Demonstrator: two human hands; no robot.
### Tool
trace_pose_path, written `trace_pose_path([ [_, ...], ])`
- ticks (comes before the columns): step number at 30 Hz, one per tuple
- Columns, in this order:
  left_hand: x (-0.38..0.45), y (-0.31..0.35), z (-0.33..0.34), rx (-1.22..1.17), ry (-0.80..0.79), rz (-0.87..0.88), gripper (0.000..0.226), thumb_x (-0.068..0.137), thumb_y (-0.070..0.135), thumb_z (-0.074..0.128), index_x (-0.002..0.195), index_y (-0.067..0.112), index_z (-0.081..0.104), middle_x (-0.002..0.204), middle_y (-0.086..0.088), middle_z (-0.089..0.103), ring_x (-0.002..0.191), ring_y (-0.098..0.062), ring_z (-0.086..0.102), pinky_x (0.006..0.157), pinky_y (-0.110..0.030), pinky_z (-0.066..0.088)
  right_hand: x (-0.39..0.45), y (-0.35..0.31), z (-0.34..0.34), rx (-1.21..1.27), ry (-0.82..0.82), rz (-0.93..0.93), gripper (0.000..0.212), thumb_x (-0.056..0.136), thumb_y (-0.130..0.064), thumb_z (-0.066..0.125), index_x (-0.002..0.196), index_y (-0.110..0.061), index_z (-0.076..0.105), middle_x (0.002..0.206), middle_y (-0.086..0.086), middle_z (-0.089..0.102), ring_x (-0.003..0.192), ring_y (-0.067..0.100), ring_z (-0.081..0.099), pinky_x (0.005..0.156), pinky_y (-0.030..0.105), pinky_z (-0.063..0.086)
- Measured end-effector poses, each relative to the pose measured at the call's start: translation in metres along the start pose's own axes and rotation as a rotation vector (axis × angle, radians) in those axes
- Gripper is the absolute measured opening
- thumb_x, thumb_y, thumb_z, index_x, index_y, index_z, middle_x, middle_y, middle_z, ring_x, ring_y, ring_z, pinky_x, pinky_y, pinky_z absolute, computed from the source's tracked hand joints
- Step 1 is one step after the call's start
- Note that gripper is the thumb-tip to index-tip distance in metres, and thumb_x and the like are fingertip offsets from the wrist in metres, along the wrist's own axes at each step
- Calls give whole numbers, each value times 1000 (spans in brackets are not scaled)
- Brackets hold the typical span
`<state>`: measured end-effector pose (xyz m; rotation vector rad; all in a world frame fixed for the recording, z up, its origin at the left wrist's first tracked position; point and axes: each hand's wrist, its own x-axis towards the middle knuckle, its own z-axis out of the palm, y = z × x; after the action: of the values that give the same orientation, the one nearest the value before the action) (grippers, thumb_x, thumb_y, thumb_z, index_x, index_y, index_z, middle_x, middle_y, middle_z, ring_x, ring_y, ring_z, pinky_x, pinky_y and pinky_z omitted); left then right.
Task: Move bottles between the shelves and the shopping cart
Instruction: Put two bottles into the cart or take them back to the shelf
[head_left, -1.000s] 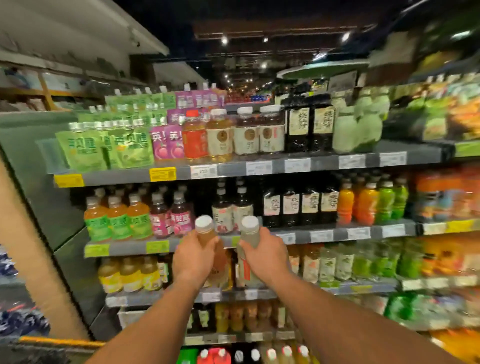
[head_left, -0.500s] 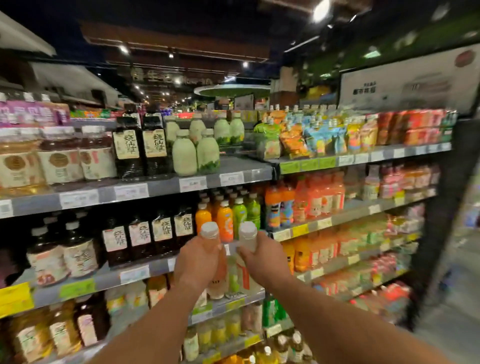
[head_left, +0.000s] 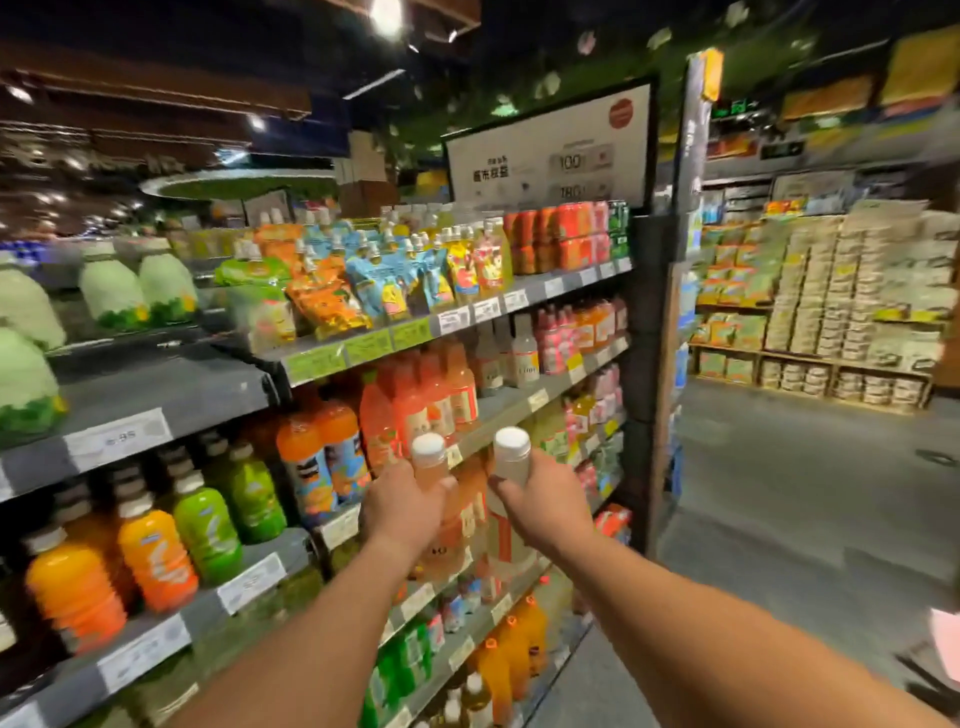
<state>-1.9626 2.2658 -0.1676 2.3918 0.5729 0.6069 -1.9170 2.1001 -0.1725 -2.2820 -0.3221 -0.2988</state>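
Observation:
My left hand (head_left: 401, 506) grips an upright bottle of peach-coloured drink (head_left: 431, 470) with a white cap. A second bottle, pale and white-capped (head_left: 511, 457), stands upright in the grip of my right hand (head_left: 545, 506). Both bottles are held side by side at chest height, in front of the drink shelves (head_left: 498, 410). The shelves carry rows of orange, green and pink bottles. No shopping cart shows in the head view.
The shelf unit ends at a dark post (head_left: 641, 364) on the right. Beyond it a grey aisle floor (head_left: 779, 493) opens toward stacked boxed goods (head_left: 841, 312) at the far right. A white sign (head_left: 550, 150) stands on top of the shelves.
The view has swung right along the shelves, from the dark tea bottles to the shelf end and aisle. Both hands keep their bottles, held in the same way.

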Motion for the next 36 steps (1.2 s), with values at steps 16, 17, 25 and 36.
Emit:
trace_pose_path([
  [16, 111, 146, 180, 23, 110, -115, 36, 84, 55, 66, 98, 22, 64, 98, -2, 68, 90, -24, 62, 76, -34, 51, 225, 154, -48, -1, -124, -137, 40, 84, -49, 64, 110, -19, 60, 104, 3, 68, 97, 25, 62, 74, 31, 48],
  [17, 120, 149, 184, 24, 112, -126, 35, 84, 55, 65, 97, 23, 65, 97, 0, 68, 89, -23, 62, 77, -34, 52, 238, 156, -46, 24, -139, -144, 39, 84, -50, 64, 110, -20, 60, 104, 3, 68, 97, 25, 62, 76, 33, 50],
  [25, 213, 160, 231, 34, 188, -167, 28, 84, 55, 65, 84, 29, 56, 88, 3, 64, 83, -21, 59, 69, -29, 39, 334, 172, -13, 59, -198, -194, 39, 86, -52, 63, 107, -20, 58, 104, 1, 67, 99, 24, 63, 77, 33, 50],
  [36, 318, 174, 245, 56, 457, -235, 34, 85, 47, 67, 103, 18, 67, 107, -2, 69, 102, -25, 63, 75, -26, 39, 471, 147, 33, 257, -236, -295, 39, 87, -49, 63, 107, -16, 56, 104, 6, 67, 98, 28, 63, 81, 39, 52],
])
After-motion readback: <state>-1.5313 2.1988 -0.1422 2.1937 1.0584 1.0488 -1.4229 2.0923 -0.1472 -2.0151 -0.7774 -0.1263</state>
